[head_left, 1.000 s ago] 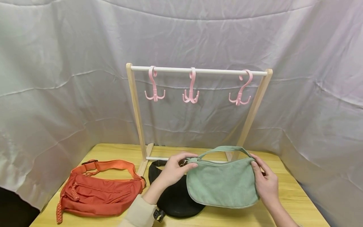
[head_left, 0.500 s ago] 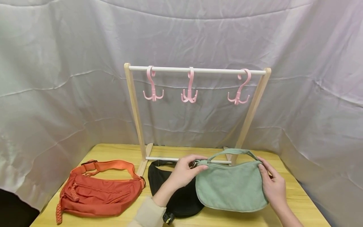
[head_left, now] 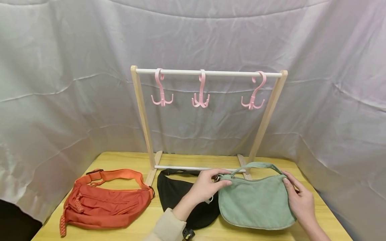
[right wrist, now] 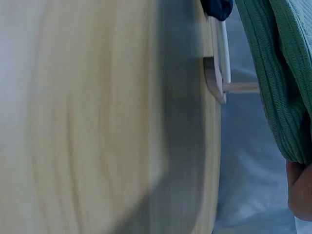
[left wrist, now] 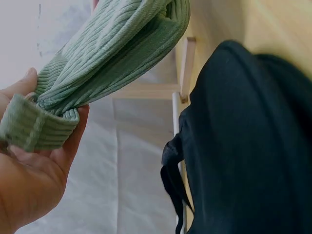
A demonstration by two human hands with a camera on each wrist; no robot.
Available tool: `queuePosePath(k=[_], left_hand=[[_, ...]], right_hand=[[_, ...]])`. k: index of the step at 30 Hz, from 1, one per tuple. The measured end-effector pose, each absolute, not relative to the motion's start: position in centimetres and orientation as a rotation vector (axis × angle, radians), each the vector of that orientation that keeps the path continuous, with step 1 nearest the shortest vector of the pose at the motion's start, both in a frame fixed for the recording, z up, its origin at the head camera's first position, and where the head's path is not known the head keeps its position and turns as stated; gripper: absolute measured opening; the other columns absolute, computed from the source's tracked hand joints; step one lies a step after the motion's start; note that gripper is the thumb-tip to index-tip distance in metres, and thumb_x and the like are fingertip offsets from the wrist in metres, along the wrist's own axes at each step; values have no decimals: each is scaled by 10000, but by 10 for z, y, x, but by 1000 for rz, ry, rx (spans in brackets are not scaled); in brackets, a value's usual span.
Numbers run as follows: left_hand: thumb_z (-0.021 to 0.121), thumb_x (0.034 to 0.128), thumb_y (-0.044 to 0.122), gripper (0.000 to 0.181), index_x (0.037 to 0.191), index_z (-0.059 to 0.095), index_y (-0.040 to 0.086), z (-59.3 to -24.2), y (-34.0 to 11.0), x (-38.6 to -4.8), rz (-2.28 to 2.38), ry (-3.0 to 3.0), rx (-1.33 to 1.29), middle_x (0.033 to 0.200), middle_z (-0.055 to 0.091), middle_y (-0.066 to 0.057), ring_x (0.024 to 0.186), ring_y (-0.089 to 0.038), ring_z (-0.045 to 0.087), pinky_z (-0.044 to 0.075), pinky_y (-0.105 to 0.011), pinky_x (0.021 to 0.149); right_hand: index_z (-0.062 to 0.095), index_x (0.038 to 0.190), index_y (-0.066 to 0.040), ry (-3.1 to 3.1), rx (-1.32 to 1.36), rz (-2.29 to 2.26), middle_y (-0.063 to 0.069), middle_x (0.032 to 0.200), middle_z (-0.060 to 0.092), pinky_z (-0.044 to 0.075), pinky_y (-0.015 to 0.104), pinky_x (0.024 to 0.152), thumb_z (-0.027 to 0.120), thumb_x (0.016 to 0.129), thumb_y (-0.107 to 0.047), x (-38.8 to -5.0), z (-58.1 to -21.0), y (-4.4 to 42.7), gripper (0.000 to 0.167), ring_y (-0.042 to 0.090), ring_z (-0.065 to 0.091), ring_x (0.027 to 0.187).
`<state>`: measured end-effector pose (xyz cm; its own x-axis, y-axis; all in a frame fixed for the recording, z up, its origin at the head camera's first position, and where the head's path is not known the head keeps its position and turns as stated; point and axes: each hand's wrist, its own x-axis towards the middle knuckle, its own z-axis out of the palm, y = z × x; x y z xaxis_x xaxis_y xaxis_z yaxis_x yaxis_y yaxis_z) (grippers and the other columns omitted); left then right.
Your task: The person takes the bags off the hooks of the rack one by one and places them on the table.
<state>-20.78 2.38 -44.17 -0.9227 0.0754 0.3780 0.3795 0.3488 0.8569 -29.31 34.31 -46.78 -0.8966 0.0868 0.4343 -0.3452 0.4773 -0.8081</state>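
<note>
Between my two hands is a mint-green corduroy handbag (head_left: pixel 256 202), held by its upper corners with the strap arching above. My left hand (head_left: pixel 208 187) pinches the left corner near a metal ring; the left wrist view shows thumb and fingers around the ribbed strap end (left wrist: pixel 36 126). At the opposite corner my right hand (head_left: pixel 301 202) grips the bag's edge. In the right wrist view only a bit of that hand (right wrist: pixel 300 195) appears below the green fabric (right wrist: pixel 287 97). A black waist bag (head_left: pixel 175 190) lies beneath my left forearm, partly hidden by it.
A red-orange waist bag (head_left: pixel 105 204) lies on the wooden table (head_left: pixel 120 159) at left. Behind stands a wooden rack with a white top rail (head_left: pixel 181 72). Three pink hooks hang from it: left (head_left: pixel 162 88), middle (head_left: pixel 201 90), right (head_left: pixel 256 92). Grey cloth (head_left: pixel 75 110) surrounds the table.
Both hands have carried the green handbag to the right and slightly down, uncovering more of the black bag. The red-orange bag stays put. The head view has shifted slightly.
</note>
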Motion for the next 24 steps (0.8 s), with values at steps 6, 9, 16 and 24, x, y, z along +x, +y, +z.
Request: queuePosePath(k=[6,9,16,24], left_hand=[[805,925,285,323,1238,776,210,-446,34,-210,-1611,-2363,-433,1029,721,101,723,-9,500,461,-188,671],[801,930,276,337,1257,768,201,-449,39,-211,-1636,-2390,-438,844,641,82,594,-32,384,422,-189,598],[768,956,313,335,1277,755,221,-458,55,-214,-1618,-2470,-438,1289,713,81,1164,-6,601,499,-209,940],[758,965,258,317,1276,753,196,-468,73,-221,-1732,-2484,-448,928,683,113,525,-58,363,417,-189,570]], right_hand=[[728,1337,-159,-2359,242,1311,-500,1076,540,413,89,646,680,1034,-276,-296,-472,357,328,-27,515,656],[724,1334,-139,-2373,274,1268,-517,1052,520,396,128,618,677,1036,-267,-298,-475,365,328,18,470,588],[740,1313,-155,-2404,335,1135,-543,1046,473,401,119,622,691,1027,-274,-301,-481,385,314,-77,522,671],[740,1313,-168,-2487,311,1045,-535,1003,486,381,132,665,678,1031,-322,-308,-483,405,327,-180,495,754]])
